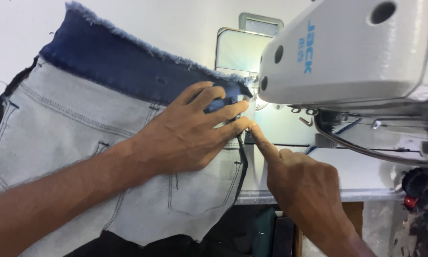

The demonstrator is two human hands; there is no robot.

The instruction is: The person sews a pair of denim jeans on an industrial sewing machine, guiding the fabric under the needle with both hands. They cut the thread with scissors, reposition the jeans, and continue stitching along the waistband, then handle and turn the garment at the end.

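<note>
Left hand (pixel 185 138) laid flat, grip open, on denim panel (pixel 80 143) upon bench (pixel 356 166) | right hand (pixel 299 183) forefinger extended, nothing gripped, at sewing machine (pixel 356 52) | edge best kept aligned, fingertips clear of needle.

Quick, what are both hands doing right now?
Left hand: open, pressed flat on the denim jeans piece.
Right hand: forefinger out, other fingers curled, holding nothing.

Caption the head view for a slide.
Left hand flattens denim at the sewing machine; right hand points at its edge.
</note>
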